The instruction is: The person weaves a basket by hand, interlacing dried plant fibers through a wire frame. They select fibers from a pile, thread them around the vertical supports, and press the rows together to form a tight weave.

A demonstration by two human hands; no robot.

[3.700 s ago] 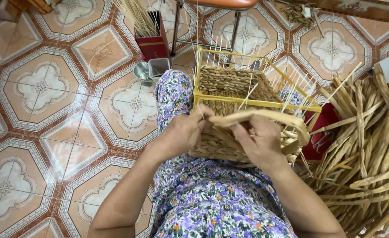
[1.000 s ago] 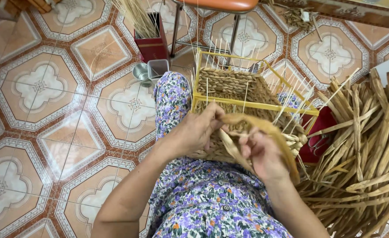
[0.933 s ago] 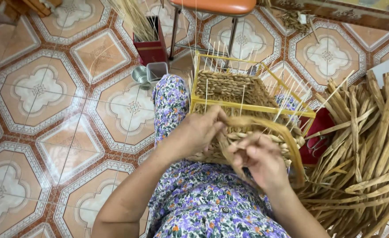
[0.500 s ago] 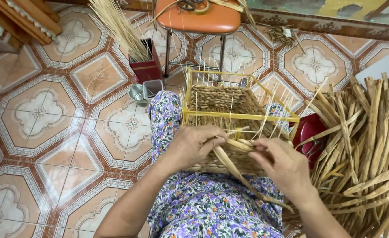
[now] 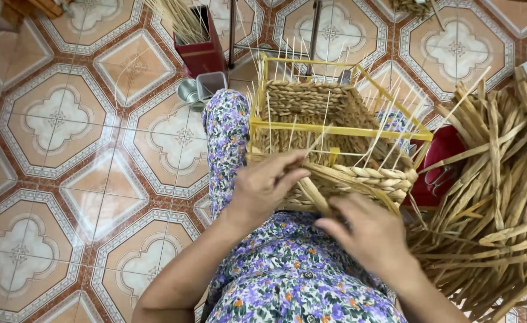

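L hand [image 5: 263, 191] grip pinches basket [image 5: 329, 137] weave; R hand [image 5: 371, 233] grip shut on strand [image 5: 314, 194]

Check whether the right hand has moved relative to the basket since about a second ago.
Yes. The right hand has dropped from beside the basket wall to below it, nearer the lap.

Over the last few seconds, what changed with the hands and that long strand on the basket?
The strand, earlier arched in a wide loop toward the right, now lies pulled down against the basket wall. The right hand dropped from the loop to the strand's lower end near the lap. The left hand stayed pressed on the near wall. The basket on the lap and the reed pile kept their places.
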